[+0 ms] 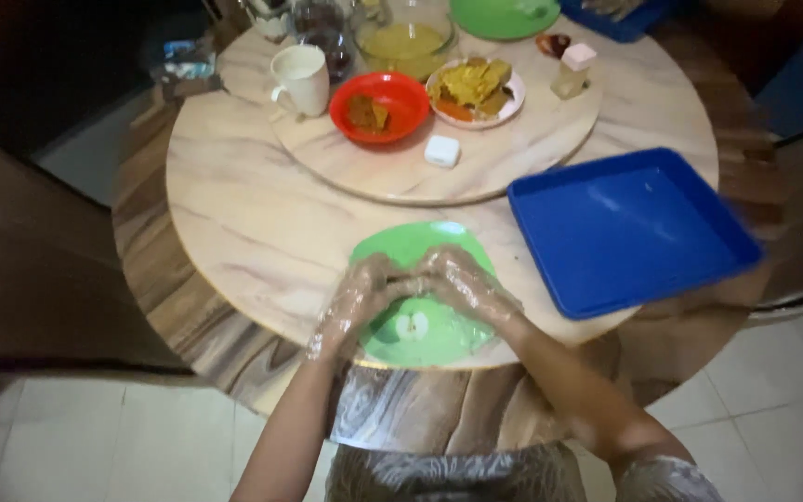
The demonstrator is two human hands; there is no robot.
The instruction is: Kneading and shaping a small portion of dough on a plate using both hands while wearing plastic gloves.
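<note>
A green plate [411,244] with a small apple picture lies at the near edge of the round marble-look table [234,214]. Both my hands hover over it in clear plastic gloves. My left hand [362,296] and my right hand [465,282] meet fingertip to fingertip above the plate's middle. The fingers are curled together; whether they pinch anything is hidden.
An empty blue tray [629,228] sits to the right of the plate. On the raised turntable [513,149] behind stand a red bowl [379,106], a plate of food [475,91], a white mug [301,80], a small white box [441,151] and a glass bowl [407,37].
</note>
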